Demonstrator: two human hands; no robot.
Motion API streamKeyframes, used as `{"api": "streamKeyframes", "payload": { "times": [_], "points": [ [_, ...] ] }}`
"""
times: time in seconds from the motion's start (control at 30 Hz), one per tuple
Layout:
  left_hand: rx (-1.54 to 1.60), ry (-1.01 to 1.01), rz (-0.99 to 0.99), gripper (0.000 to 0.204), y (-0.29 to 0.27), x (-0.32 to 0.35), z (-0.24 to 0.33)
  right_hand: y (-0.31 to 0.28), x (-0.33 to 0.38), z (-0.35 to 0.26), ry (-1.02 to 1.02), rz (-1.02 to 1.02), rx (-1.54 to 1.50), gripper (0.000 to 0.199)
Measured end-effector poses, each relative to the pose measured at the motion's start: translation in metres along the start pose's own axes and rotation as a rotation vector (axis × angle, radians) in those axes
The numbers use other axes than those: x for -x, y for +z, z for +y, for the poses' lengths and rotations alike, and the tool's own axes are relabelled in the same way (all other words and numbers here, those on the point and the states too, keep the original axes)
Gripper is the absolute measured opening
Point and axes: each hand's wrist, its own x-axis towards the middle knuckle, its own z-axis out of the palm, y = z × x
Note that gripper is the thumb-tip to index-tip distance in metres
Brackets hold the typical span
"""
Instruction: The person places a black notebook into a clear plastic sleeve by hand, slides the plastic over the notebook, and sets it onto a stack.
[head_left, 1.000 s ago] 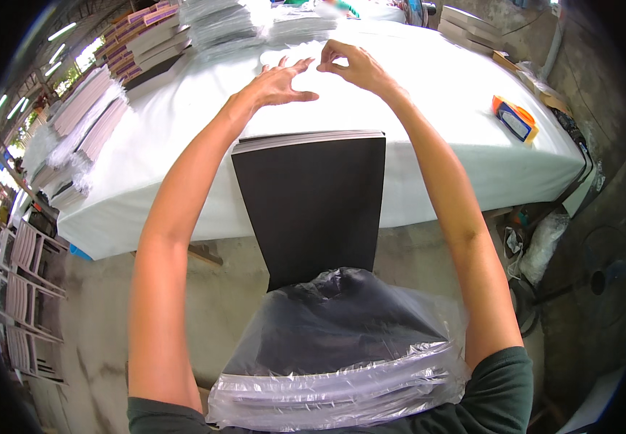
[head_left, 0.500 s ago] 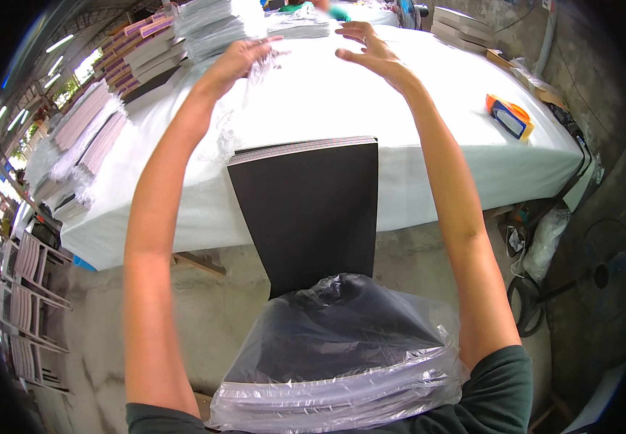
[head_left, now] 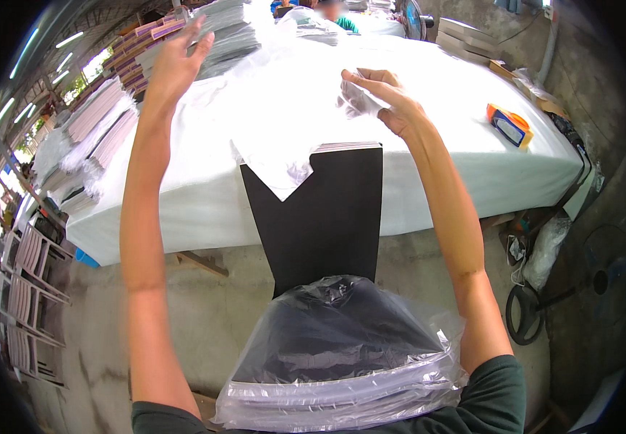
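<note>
Beyond the black rectangular paper stack (head_left: 320,224), at the near edge of the white-clothed table (head_left: 429,177), the right hand (head_left: 394,100) pinches crumpled clear plastic (head_left: 356,103); the left hand (head_left: 174,69), left of the stack, hovers seemingly empty, fingers parted. Whitish film (head_left: 273,163) now drapes the stack's far-left corner, bare moments ago: partly covered.

I see a black-topped stack (head_left: 324,217) of sheets with pale edges, extending from the white table (head_left: 429,184) toward the person's body, its near end meeting a wrinkled clear bag (head_left: 349,362). Thin see-through film (head_left: 293,176) drapes its far left corner in a point; crumpled plastic (head_left: 356,101) bunches in the right hand (head_left: 365,94).
</note>
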Motion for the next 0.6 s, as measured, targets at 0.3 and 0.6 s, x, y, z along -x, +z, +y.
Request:
{"api": "streamKeyframes", "payload": {
  "times": [0.3, 0.6],
  "points": [
    [0.578, -0.299, -0.146, 0.054, 0.077, 0.144, 0.123, 0.038, 0.057, -0.017, 0.046, -0.190, -0.626, 0.033],
    [1.663, -0.716, -0.623, 0.044, 0.051, 0.160, 0.093, 0.020, 0.104, 0.017, -0.349, -0.358, -0.275, 0.094]
  ]
}}
